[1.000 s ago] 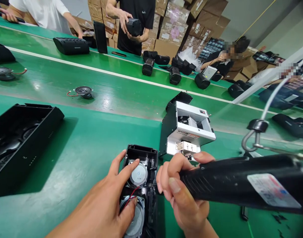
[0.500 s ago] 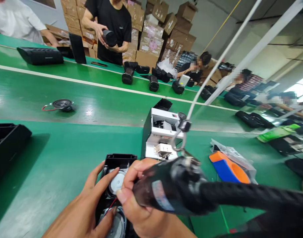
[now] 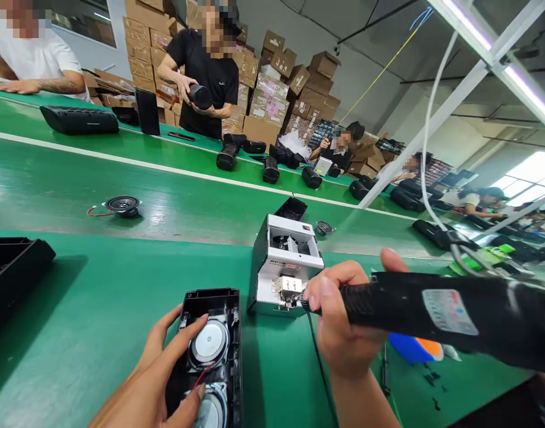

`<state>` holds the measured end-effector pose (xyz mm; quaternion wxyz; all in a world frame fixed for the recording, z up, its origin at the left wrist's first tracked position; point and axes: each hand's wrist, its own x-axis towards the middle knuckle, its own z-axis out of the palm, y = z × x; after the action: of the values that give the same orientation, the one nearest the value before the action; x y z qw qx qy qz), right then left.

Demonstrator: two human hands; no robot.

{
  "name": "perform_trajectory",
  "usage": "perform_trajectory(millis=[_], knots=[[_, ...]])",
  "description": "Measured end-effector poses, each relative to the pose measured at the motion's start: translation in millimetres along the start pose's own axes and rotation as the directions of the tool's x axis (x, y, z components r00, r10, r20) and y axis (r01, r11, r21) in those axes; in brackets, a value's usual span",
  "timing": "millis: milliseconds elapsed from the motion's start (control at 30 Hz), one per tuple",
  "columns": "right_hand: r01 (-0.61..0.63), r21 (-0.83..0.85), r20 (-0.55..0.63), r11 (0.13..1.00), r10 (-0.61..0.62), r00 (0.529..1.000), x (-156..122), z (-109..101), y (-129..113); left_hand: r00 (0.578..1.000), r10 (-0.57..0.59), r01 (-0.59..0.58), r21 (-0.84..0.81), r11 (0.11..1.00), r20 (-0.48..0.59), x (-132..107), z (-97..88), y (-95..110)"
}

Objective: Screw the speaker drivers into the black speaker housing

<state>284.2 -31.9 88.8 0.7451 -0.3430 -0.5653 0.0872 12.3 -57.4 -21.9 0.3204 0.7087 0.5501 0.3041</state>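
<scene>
My left hand (image 3: 159, 380) rests on an open black speaker housing (image 3: 212, 351) at the bottom centre, with fingers spread over two round silver-backed drivers joined by a red wire. My right hand (image 3: 344, 318) is shut around a black electric screwdriver (image 3: 437, 312) that runs out to the right. The screwdriver's tip touches the outlet of a white screw feeder box (image 3: 284, 264) standing just behind the housing. A white cable (image 3: 428, 154) hangs from above to the tool's rear.
A black tray (image 3: 11, 267) lies at the left edge. A loose speaker driver (image 3: 122, 206) with red wire sits on the green conveyor belt (image 3: 121, 172). Black speakers (image 3: 78, 119) line the far side, where several people work before stacked cartons. A blue-and-orange object (image 3: 415, 348) lies under the tool.
My right hand has swung the screwdriver away from the housing and up to the feeder's outlet. The view has tilted upward; my left hand stays on the housing.
</scene>
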Motion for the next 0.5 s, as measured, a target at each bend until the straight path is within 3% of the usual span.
perform_trajectory(millis=[167, 333, 433, 500], knots=[[-0.107, 0.009, -0.029, 0.994, 0.107, 0.994, -2, 5, 3, 0.999, -0.027, 0.026, 0.043, 0.999, 0.026, 8, -3.9, 22], [-0.330, 0.146, -0.007, 0.933, 0.335, 0.942, -6, 9, -26, 0.997, -0.057, 0.055, 0.038, 0.998, 0.060, 7, -8.5, 34], [-0.311, 0.215, -0.031, 0.926, 0.325, 0.945, -17, 5, -48, 0.994, -0.056, 0.055, 0.016, 0.998, 0.093, 5, -11.3, 36], [-0.316, 0.211, 0.092, 0.925, 0.303, 0.949, -25, 2, -58, 0.991, -0.061, 0.061, -0.001, 0.998, 0.122, 4, -13.4, 38]])
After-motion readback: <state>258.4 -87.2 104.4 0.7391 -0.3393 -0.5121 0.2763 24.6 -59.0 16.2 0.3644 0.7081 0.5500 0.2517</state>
